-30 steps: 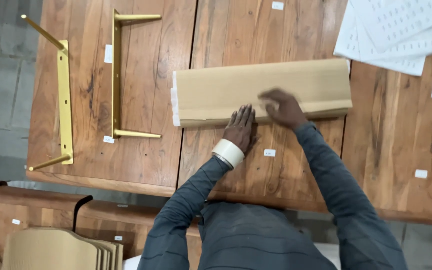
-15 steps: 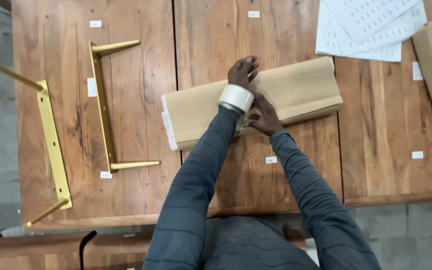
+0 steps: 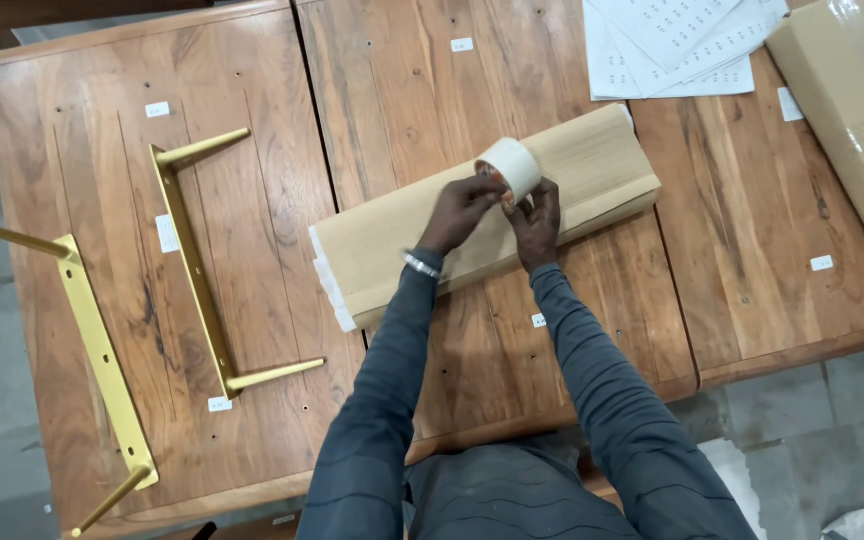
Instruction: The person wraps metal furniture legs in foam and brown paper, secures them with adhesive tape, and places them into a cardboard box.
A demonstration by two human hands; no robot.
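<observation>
A long parcel wrapped in brown corrugated paper (image 3: 592, 175) lies slanted across the wooden table (image 3: 422, 90). Both hands meet above its middle, holding a roll of clear packing tape (image 3: 512, 165). My left hand (image 3: 460, 208) grips the roll from the left side and my right hand (image 3: 536, 215) holds it from below right. A metal bangle sits on the left wrist. Dark grey sleeves cover both arms.
Two gold metal brackets lie on the left part of the table: one (image 3: 202, 265) near the middle left, another (image 3: 92, 340) at the left edge. White printed sheets (image 3: 672, 45) lie at the back right. A second wrapped parcel (image 3: 852, 90) sits at the far right.
The tape roll has come off the left wrist and is now held between both hands over the parcel. The view has shifted, showing more of the table's right side.
</observation>
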